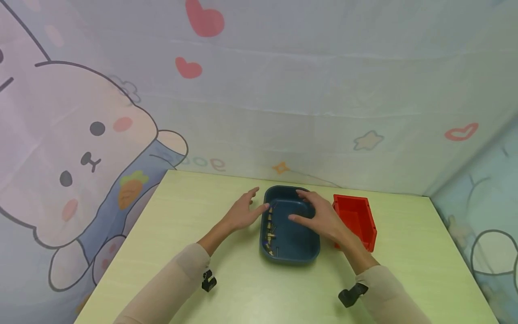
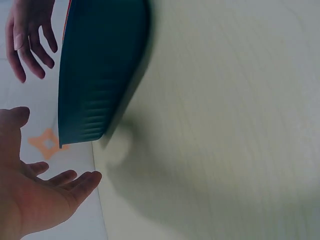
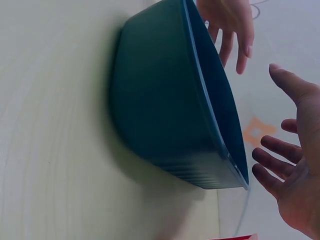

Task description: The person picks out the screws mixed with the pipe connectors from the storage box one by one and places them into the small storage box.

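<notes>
A dark blue plastic basin (image 1: pixel 297 234) stands on the table. Several small brass-coloured parts (image 1: pixel 270 236), some with blue bits, lie in a row along its left inner side. My left hand (image 1: pixel 242 213) hovers just left of the basin, thumb over the rim, fingers spread and holding nothing. Above the basin's right side is my right hand (image 1: pixel 323 218), with thumb and fingers apart and nothing between them. From the left wrist view, the left palm (image 2: pixel 40 202) faces the basin's ribbed outer wall (image 2: pixel 100 65). In the right wrist view, the right hand (image 3: pixel 300 170) is beside the rim.
A red plastic bin (image 1: pixel 356 220) stands to the right of the basin, partly behind my right forearm. The pale yellow-green table (image 1: pixel 408 270) meets a printed cloth backdrop (image 1: pixel 275 112) at its far edge. Black camera mounts (image 1: pixel 353 294) stick out at both wrists.
</notes>
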A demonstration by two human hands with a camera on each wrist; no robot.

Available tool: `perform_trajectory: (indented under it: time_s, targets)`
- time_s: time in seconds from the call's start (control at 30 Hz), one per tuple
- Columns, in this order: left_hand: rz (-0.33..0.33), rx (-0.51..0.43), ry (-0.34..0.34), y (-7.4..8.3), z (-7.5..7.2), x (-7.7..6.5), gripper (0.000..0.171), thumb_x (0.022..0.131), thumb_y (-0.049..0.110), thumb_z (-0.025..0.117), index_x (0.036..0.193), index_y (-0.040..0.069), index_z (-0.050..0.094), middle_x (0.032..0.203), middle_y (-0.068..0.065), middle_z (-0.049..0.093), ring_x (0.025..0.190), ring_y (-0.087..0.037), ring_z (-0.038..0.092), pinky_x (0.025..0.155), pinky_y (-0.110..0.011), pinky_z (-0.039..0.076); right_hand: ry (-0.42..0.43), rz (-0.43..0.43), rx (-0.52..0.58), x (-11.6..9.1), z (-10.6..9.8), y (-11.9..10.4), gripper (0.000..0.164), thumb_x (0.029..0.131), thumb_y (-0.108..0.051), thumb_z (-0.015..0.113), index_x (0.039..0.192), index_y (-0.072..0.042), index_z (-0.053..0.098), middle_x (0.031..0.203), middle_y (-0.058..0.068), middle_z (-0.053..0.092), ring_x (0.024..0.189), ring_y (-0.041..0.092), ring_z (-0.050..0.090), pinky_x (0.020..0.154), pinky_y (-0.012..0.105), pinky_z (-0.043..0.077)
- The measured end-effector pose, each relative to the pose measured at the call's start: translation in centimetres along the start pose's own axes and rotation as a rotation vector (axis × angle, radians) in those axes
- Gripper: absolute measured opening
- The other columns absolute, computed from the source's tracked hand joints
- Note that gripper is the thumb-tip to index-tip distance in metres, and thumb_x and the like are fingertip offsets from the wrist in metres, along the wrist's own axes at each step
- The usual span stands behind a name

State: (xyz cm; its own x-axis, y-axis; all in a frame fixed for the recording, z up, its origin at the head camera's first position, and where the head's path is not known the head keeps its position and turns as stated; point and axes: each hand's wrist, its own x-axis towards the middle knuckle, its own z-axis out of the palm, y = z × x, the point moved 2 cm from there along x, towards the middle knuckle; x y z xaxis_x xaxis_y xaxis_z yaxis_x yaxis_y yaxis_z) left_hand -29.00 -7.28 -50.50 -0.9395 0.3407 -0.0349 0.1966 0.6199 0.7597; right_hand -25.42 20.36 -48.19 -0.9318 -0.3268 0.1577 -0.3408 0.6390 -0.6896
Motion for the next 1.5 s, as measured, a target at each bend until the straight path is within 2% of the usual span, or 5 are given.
perform_trajectory:
  time_s: [0.3, 0.53, 0.67, 0.83, 1.5]
  targets:
    - [-0.036, -0.097, -0.025, 0.3, 0.9, 0.1, 0.08, 0.105, 0.056, 0.058, 0.168, 0.016, 0.028, 0.163, -0.019, 0.044, 0.142, -0.043, 0.052, 0.112, -0.06, 0.046, -0.033, 0.062, 0.045, 0.0, 0.8, -0.2, 0.09, 0.088, -0.056, 0.083, 0.161, -0.016, 0.046, 0.156, 0.013, 0.054, 0.14, 0.042, 0.052, 0.11, 0.064, 0.047]
    - [-0.097, -0.205, -0.082, 0.8, 1.0, -0.4, 0.078, 0.107, 0.051, 0.056, 0.168, 0.013, 0.026, 0.162, -0.02, 0.043, 0.137, -0.043, 0.055, 0.104, -0.058, 0.052, -0.018, -0.029, -0.096, 0.6, 1.6, 0.1, 0.086, 0.09, -0.05, 0.083, 0.159, -0.011, 0.049, 0.153, 0.014, 0.056, 0.132, 0.041, 0.059, 0.104, 0.061, 0.052]
    - [-0.146, -0.324, -0.125, 0.8, 1.1, -0.4, 0.075, 0.109, 0.044, 0.055, 0.168, 0.009, 0.025, 0.161, -0.022, 0.043, 0.135, -0.045, 0.056, 0.096, -0.055, 0.058, -0.002, -0.065, -0.093, 0.7, 1.9, 0.1, 0.083, 0.089, -0.047, 0.084, 0.155, -0.008, 0.052, 0.147, 0.016, 0.06, 0.128, 0.042, 0.062, 0.103, 0.06, 0.053]
    - [-0.189, -0.423, -0.132, 0.8, 1.5, -0.2, 0.07, 0.111, 0.035, 0.055, 0.166, 0.005, 0.025, 0.16, -0.026, 0.042, 0.138, -0.047, 0.052, 0.097, -0.058, 0.057, -0.01, -0.073, -0.069, 0.8, 2.4, 0.0, 0.078, 0.09, -0.045, 0.085, 0.151, -0.005, 0.056, 0.146, 0.016, 0.061, 0.128, 0.041, 0.062, 0.105, 0.058, 0.052]
    - [-0.255, -0.497, -0.15, 0.9, 2.4, 0.0, 0.061, 0.114, 0.036, 0.047, 0.162, 0.003, 0.034, 0.157, -0.028, 0.043, 0.131, -0.044, 0.057, 0.092, -0.058, 0.059, 0.016, -0.098, 0.065, 1.4, 4.8, -0.4, 0.06, 0.09, -0.022, 0.088, 0.139, 0.003, 0.063, 0.133, 0.023, 0.065, 0.119, 0.038, 0.066, 0.103, 0.052, 0.055]
